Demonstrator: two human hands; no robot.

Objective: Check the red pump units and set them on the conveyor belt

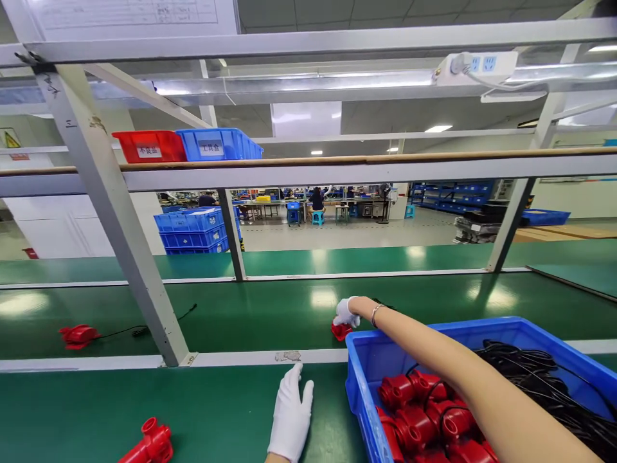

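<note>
hands: right (346, 313) grips one red part (341, 330) on belt; left (290, 415) flat, open; two more red parts (78, 335) loose.

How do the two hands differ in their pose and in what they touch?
The right hand reaches far forward and rests on a red part on the green belt; the left hand lies flat, near, touching only the green table. Both wear white gloves.

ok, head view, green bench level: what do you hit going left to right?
red part with black cable → red part near the front edge → left hand, flat on the bench → right hand on a small red part → blue bin
</note>
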